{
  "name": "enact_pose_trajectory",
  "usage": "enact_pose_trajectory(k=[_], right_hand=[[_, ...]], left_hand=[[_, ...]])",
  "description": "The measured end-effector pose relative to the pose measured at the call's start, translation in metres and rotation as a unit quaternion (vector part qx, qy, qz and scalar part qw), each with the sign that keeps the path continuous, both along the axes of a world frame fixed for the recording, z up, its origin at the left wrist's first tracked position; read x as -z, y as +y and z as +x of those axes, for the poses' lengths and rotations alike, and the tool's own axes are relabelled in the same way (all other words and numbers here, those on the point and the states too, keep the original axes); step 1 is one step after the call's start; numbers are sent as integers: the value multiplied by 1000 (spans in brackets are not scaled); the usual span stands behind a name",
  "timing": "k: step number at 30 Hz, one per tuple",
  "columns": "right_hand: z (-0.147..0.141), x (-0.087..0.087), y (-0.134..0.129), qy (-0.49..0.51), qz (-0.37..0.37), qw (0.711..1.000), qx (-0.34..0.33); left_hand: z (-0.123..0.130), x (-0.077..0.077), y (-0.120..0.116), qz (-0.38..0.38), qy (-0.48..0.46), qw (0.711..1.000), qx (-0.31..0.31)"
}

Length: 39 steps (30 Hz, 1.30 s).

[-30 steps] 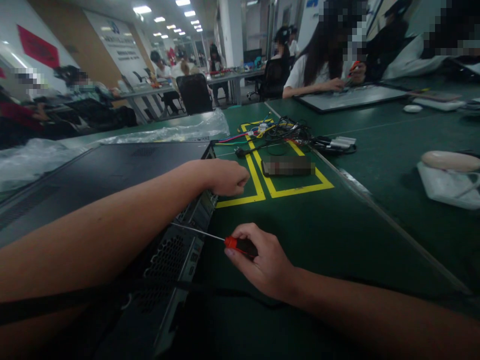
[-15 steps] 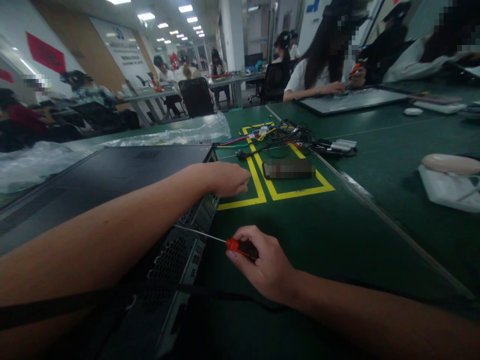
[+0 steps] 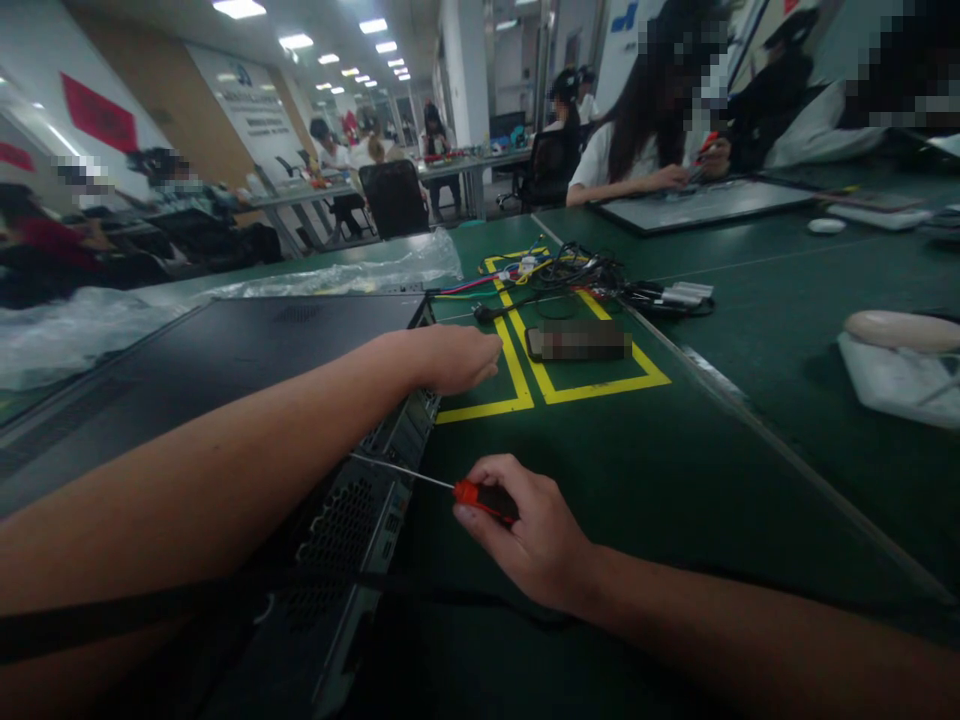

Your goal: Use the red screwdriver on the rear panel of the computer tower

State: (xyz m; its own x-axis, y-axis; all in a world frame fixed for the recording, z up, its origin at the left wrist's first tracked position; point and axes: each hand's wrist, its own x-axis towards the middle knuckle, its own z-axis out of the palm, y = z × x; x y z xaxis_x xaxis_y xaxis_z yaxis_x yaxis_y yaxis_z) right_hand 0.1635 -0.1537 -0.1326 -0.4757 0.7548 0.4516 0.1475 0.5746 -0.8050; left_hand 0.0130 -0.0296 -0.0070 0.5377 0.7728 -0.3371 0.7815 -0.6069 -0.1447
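A black computer case lies on the green table at the left, its perforated rear panel facing right. My right hand is closed round the red and black handle of a screwdriver. The screwdriver's thin shaft points left to the rear panel, and its tip is hidden near my left forearm. My left arm reaches across the case, and my left hand is at the far part of its rear edge. Its fingers are bent downward and mostly hidden, so whether they grip anything does not show.
Yellow tape marks the green table; a dark phone-like object lies inside it. Behind are tangled cables and plastic wrap. At the right is a white object. A person works on a flat panel opposite.
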Motion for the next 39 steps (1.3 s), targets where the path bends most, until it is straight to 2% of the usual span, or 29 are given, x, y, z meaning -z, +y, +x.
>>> enact_pose_trajectory(k=[18,29,39], right_hand=[[1,-4,1,1,32,999,-30],[-1,2,0,16,37,999,0],[0,1,1,12,20,1000,-6]], left_hand=[[-2,0,0,19,-10,1000,9],[-1,0,0,10,-5,1000,4],[-2,2,3,-11,-4,1000,23]])
